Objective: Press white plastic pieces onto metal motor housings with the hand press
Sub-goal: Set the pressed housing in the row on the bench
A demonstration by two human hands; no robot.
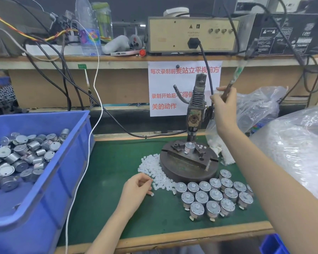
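Right hand (226, 105) grips lever (241, 70) right of press (196, 107). Left hand (138, 187) curled at pieces (151, 165) front-left of press; hold unclear.

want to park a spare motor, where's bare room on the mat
Bare mat lies between the blue bin and the left hand, and along the front edge. Crowded around the press base: white pieces left, motors in front, bags right.
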